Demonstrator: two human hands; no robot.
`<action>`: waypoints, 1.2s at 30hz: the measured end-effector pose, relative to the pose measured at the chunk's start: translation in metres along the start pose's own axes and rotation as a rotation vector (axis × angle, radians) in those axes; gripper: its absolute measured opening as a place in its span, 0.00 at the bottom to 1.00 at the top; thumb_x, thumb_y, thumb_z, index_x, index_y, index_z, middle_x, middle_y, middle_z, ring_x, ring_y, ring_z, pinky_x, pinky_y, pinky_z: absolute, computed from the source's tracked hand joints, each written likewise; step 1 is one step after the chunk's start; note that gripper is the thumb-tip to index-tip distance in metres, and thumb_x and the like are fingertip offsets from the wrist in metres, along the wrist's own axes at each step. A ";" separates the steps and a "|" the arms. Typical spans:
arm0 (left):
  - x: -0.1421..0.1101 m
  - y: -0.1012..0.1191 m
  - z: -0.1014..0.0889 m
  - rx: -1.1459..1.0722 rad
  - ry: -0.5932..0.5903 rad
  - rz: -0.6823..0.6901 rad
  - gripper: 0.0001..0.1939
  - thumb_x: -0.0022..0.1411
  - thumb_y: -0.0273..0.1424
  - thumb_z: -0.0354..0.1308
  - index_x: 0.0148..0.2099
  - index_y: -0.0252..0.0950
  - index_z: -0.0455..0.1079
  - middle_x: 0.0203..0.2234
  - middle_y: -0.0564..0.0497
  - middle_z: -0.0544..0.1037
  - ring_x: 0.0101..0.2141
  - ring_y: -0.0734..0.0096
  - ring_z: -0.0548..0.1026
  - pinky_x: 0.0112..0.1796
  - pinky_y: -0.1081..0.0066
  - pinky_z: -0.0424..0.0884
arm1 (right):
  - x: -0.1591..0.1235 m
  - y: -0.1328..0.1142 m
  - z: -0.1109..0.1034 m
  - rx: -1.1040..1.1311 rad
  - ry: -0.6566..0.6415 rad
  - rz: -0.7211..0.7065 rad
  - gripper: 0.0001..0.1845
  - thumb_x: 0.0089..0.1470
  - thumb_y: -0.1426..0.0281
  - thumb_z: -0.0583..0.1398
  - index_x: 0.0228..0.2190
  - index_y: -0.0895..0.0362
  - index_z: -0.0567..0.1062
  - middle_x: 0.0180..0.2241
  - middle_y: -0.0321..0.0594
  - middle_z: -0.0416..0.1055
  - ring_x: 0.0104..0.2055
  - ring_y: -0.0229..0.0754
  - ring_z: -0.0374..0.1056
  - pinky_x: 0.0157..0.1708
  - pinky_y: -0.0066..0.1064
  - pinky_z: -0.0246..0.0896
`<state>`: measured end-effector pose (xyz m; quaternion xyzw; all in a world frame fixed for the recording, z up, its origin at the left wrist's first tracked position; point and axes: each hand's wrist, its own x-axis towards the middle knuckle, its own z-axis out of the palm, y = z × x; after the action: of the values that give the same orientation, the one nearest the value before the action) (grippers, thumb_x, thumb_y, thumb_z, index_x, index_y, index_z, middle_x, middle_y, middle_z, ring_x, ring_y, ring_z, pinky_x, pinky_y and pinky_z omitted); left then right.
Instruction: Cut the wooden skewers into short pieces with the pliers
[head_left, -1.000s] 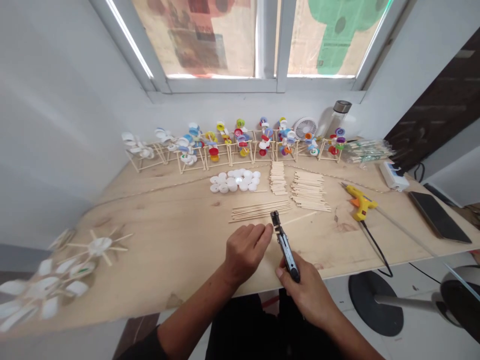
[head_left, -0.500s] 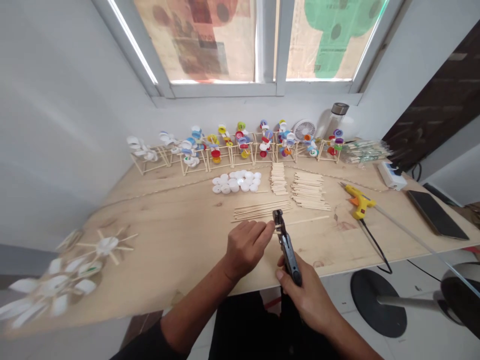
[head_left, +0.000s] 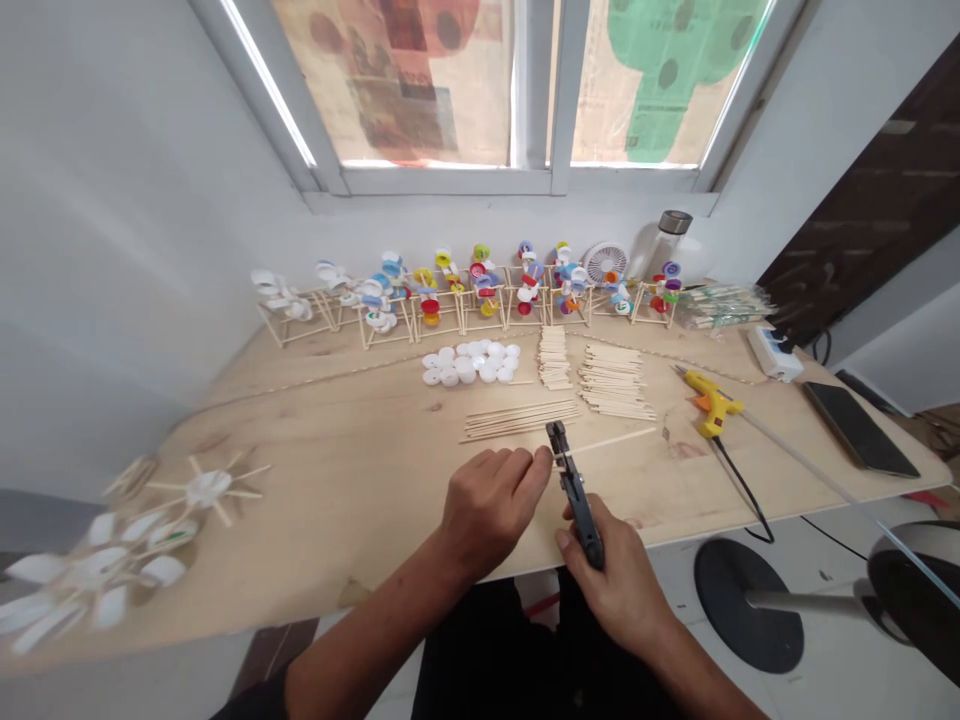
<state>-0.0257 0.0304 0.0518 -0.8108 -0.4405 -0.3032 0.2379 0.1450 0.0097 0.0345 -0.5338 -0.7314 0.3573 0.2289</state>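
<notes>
My right hand [head_left: 619, 575] is wrapped round the dark handles of a plier-like cutting tool [head_left: 574, 490], its head pointing away from me over the table. Close to the jaws, my left hand [head_left: 495, 500] is closed, pinching a thin wooden stick [head_left: 556, 462] that reaches the tool's head. A pale stick [head_left: 615, 439] stretches out to the right of the jaws; whether it is the same piece I cannot tell. Beyond my hands lie a row of long sticks [head_left: 521, 418], a pile of shorter sticks [head_left: 616, 382], a narrower stack of sticks [head_left: 554, 358] and white bottle caps [head_left: 469, 362].
Along the wall stand stick frames with colourful cap wheels [head_left: 487, 285], a small fan [head_left: 604, 264] and a bottle [head_left: 670, 240]. To the right are a yellow glue gun [head_left: 711, 402], a phone [head_left: 861, 428] and a power strip [head_left: 775, 353]. Spoked white wheels [head_left: 105, 568] lie left.
The view has shifted slightly. My left hand has moved a little left and nearer to me, still by the jaws. The stick right of the jaws now slants more steeply.
</notes>
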 end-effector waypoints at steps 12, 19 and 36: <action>-0.005 -0.002 0.000 -0.089 0.029 -0.008 0.11 0.57 0.21 0.53 0.44 0.28 0.65 0.24 0.50 0.71 0.25 0.73 0.65 0.26 0.72 0.61 | 0.001 0.006 0.003 -0.199 0.102 -0.082 0.06 0.52 0.67 0.53 0.33 0.55 0.65 0.26 0.38 0.68 0.29 0.44 0.64 0.28 0.30 0.53; -0.004 -0.003 0.000 -0.107 0.025 -0.042 0.09 0.57 0.22 0.54 0.42 0.29 0.65 0.19 0.54 0.66 0.21 0.75 0.61 0.23 0.73 0.56 | 0.001 0.008 0.005 -0.180 0.102 -0.088 0.06 0.53 0.66 0.52 0.31 0.55 0.65 0.25 0.38 0.67 0.28 0.43 0.64 0.27 0.29 0.54; -0.011 -0.017 0.013 -0.029 -0.012 -0.042 0.06 0.60 0.24 0.49 0.39 0.32 0.66 0.17 0.55 0.65 0.18 0.77 0.62 0.21 0.74 0.55 | 0.015 0.008 0.015 -0.285 0.057 -0.050 0.08 0.53 0.64 0.51 0.26 0.55 0.64 0.20 0.36 0.69 0.24 0.42 0.67 0.23 0.27 0.50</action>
<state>-0.0413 0.0407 0.0372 -0.8064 -0.4547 -0.3094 0.2170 0.1343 0.0215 0.0184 -0.5524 -0.7811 0.2286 0.1803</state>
